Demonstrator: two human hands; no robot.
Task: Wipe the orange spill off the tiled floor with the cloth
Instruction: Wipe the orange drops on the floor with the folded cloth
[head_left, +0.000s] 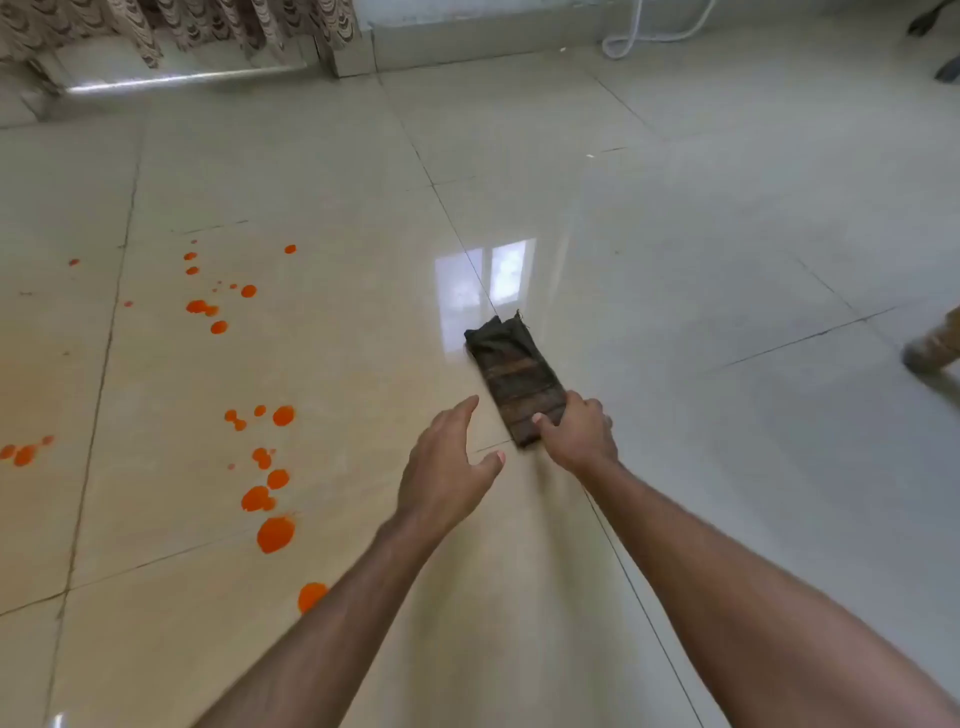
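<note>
A: Glossy tiled floor (675, 260), orange spill (275, 534) dotted along its left side, none wiped yet.

B: My right hand (579, 434) pinches the folded cloth (514, 379), well right of it. Left hand (447, 467) hangs spread, grip released. Next, I'd carry it across.

The cloth (515, 376) is dark brown-black, folded into a long narrow strip, and is laid flat on the glossy beige tiled floor (675, 260) across a grout line, frayed at its far end. The orange spill (275, 534) is scattered in many round drops and blotches over the tiles well to the left, apart from the cloth.
</note>
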